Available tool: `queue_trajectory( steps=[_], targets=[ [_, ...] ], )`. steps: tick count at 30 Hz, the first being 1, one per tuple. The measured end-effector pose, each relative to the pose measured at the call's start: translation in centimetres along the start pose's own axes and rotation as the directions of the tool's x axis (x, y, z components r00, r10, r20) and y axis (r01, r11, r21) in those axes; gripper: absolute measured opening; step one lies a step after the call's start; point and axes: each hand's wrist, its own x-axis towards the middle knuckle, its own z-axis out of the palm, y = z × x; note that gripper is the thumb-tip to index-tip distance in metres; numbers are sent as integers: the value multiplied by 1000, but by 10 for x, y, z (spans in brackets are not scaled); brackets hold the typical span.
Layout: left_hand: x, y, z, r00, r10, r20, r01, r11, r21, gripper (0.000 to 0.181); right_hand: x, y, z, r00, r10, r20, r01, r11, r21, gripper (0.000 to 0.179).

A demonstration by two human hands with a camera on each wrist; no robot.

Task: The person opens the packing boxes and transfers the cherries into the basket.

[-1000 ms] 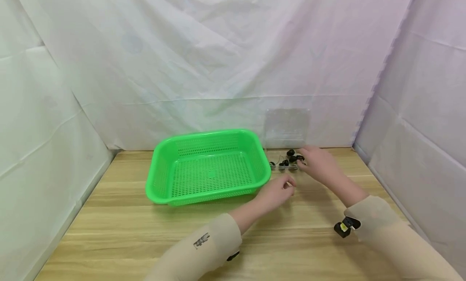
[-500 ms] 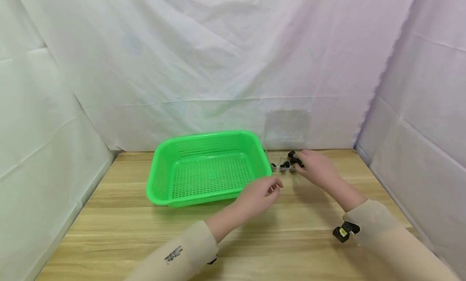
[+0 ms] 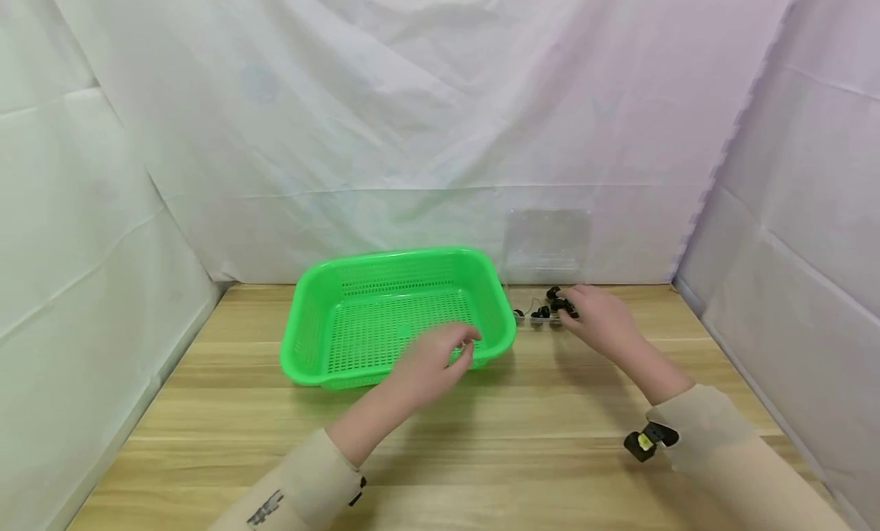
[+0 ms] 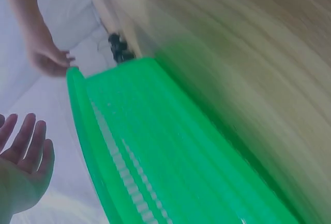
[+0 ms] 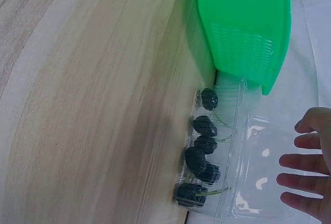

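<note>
In the head view my left hand [image 3: 429, 363] hovers over the front rim of a green plastic basket [image 3: 296, 317], fingers bent and thumb apart from them. The left wrist view has this hand's fingers [image 4: 35, 149] loosely spread beside the basket wall, nothing held in them. At the right, my right hand [image 3: 605, 321] reaches over a clear hinged plastic box [image 5: 232, 157] with its lid [image 5: 264, 167] raised. Dark, cherry-like fruits [image 5: 195, 159] with thin green stems lie inside. Its fingers [image 5: 302, 182] are extended above the box, apart from the fruits.
The basket's right end stands close beside the clear box. Both are near the back of the wooden table [image 3: 481, 454], against a white cloth backdrop [image 3: 412, 134]. White cloth also closes off both sides.
My left hand has moved left, from in front of the clear box to over the basket's front rim. The right hand has stayed by the box, shifting only slightly.
</note>
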Motion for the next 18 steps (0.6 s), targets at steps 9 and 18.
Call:
queue_trajectory(
  steps=[9, 18],
  targets=[
    [-22, -30, -21, 966, 133, -221, -116, 989, 89, 18, -1, 3, 0, 1000, 25, 18, -25, 1000, 5, 37],
    [-50, -56, -47, 932, 160, -324, -108, 979, 172, 20, -2, 4, 1, 999, 27, 29, -28, 1000, 9, 37]
  ],
)
